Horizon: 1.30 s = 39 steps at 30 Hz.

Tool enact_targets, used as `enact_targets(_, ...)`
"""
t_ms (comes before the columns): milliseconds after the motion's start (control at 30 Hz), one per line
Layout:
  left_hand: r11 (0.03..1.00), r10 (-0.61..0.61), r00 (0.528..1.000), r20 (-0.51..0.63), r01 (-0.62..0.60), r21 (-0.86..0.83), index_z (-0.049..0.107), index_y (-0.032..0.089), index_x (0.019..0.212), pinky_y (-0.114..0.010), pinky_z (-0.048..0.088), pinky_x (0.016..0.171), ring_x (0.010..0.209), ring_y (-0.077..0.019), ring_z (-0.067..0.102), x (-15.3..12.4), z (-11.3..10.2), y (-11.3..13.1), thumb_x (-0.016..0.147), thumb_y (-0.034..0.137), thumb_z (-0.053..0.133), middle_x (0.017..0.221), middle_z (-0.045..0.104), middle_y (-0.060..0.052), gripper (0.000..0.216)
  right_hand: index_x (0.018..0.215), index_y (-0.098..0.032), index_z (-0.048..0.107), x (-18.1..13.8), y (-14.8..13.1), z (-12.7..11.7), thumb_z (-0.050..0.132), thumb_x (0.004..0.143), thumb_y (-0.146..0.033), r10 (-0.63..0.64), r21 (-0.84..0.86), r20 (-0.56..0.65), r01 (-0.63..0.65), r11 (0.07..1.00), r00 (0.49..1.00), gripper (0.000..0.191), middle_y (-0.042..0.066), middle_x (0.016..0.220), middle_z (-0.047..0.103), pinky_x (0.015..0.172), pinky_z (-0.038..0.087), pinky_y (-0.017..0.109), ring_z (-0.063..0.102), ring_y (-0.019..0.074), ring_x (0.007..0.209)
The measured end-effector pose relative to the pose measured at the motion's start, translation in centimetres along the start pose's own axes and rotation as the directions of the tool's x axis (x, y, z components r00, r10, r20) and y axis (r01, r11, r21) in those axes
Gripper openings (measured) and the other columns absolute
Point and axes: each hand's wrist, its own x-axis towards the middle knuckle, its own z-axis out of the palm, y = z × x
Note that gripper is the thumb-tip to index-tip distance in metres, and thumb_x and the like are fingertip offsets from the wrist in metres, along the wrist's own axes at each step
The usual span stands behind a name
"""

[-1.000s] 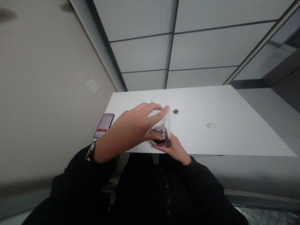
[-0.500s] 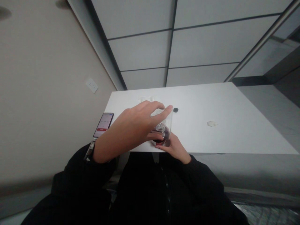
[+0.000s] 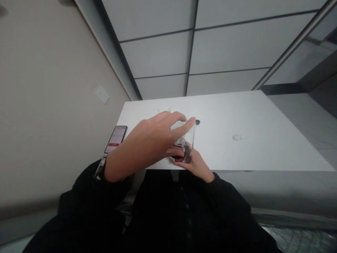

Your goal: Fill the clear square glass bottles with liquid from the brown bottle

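Observation:
A clear see-through container is held close to the front edge of the white table. Something dark and reddish shows through its lower part, but I cannot make out what it is. My left hand reaches across from the left, with its fingers and thumb bent around the container's top. Lower down, my right hand grips the container near its base. The left hand hides much of the container's near left side. A small dark disc lies just beyond the left fingertips.
A phone with a lit screen rests at the table's left edge, beside my left forearm. Small clear pieces lie behind my left hand. A pale crumpled bit is on the right of the table. A wall socket is at left.
The view has tilted very slightly. My left fingertips and the container's top have shifted a little to the right, while both hands keep their grip.

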Motion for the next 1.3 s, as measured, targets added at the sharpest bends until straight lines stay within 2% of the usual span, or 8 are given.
enact_targets(267,1.000,0.009,1.000,-0.004,-0.008,0.005,0.048,0.019,0.155,-0.036,0.059,0.084,0.120,-0.0289,0.067,0.1,0.1,0.0,0.100,0.031,0.073,0.141,0.066,-0.015,0.062,0.158,-0.028,0.052,0.1,-0.2,0.0,0.086,0.086,-0.051,-0.004,-0.018,0.002,0.004,1.000,1.000,0.083,0.012,0.149,0.068,0.118,0.052,0.060,0.063,0.0364,0.140)
enact_targets(600,1.000,0.010,1.000,0.005,-0.010,0.027,0.049,0.019,0.153,-0.034,0.059,0.080,0.118,-0.0290,0.068,0.3,0.0,0.1,0.098,0.031,0.076,0.140,0.067,-0.013,0.063,0.147,-0.026,0.060,0.1,-0.5,-0.2,0.085,0.088,-0.050,-0.008,-0.038,0.008,0.008,0.999,1.000,0.069,0.012,0.149,0.068,0.121,0.048,0.057,0.063,0.0352,0.141)
enact_targets(800,1.000,0.014,1.000,-0.005,-0.014,0.011,0.048,0.020,0.154,-0.035,0.059,0.083,0.120,-0.0286,0.067,0.2,0.2,0.0,0.100,0.030,0.072,0.140,0.066,-0.013,0.061,0.143,-0.027,0.063,0.1,-0.5,-0.2,0.086,0.085,-0.051,-0.004,-0.035,-0.024,0.003,0.999,1.000,0.067,0.011,0.145,0.069,0.117,0.051,0.057,0.066,0.0348,0.134)
enact_targets(967,1.000,0.012,1.000,-0.011,-0.013,-0.015,0.048,0.022,0.154,-0.036,0.060,0.085,0.120,-0.0285,0.066,0.2,0.2,0.0,0.099,0.030,0.072,0.140,0.066,-0.012,0.060,0.142,-0.028,0.064,0.1,-0.4,-0.1,0.085,0.087,-0.050,-0.016,-0.029,-0.004,0.016,0.999,1.000,0.063,0.011,0.146,0.070,0.121,0.047,0.059,0.066,0.0350,0.136)
enact_targets(1133,0.999,0.001,0.999,-0.042,-0.004,-0.052,0.049,0.022,0.155,-0.038,0.060,0.087,0.121,-0.0301,0.067,-0.1,0.5,-0.2,0.097,0.033,0.076,0.140,0.067,-0.013,0.065,0.152,-0.028,0.057,0.1,-0.2,-0.1,0.085,0.087,-0.051,-0.023,-0.015,0.008,0.023,1.000,1.000,0.074,0.012,0.151,0.066,0.122,0.047,0.060,0.061,0.0362,0.143)
enact_targets(1300,0.974,-0.086,0.982,-0.168,0.047,-0.220,0.049,0.023,0.157,-0.041,0.061,0.097,0.128,-0.0319,0.067,-2.0,2.6,-1.7,0.092,0.046,0.083,0.144,0.066,-0.015,0.077,0.161,-0.030,0.047,0.0,0.1,0.0,0.088,0.084,-0.047,-0.034,-0.033,-0.047,0.033,0.999,0.998,0.089,0.012,0.159,0.059,0.127,0.041,0.060,0.053,0.0369,0.151)
